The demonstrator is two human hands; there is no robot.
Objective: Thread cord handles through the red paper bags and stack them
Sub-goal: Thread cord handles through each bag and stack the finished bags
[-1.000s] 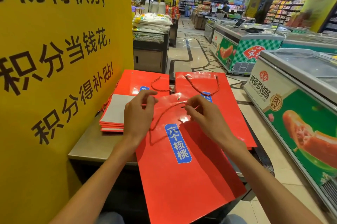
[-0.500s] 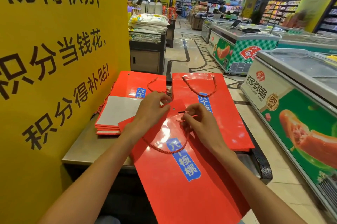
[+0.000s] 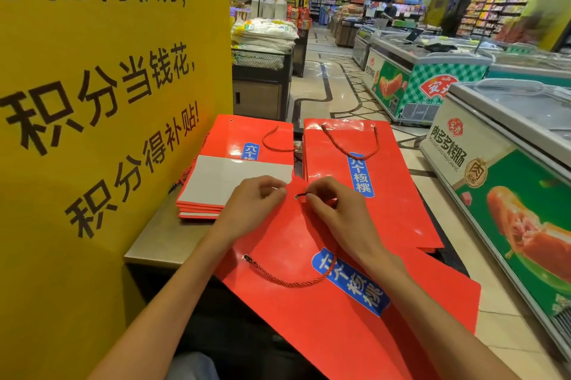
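Your left hand (image 3: 256, 206) pinches the top corner of the flat red paper bag (image 3: 309, 302), which lies tilted over the grey worktop (image 3: 163, 243) edge; your right hand (image 3: 336, 212) pinches the dark tip of the red twisted cord (image 3: 278, 277) at the eyelet. Two stacks of red bags (image 3: 364, 194) lie behind

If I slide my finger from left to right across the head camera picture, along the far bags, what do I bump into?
Yellow sign → left stack of red bags → right stack of red bags → white freezer with the sausage picture.
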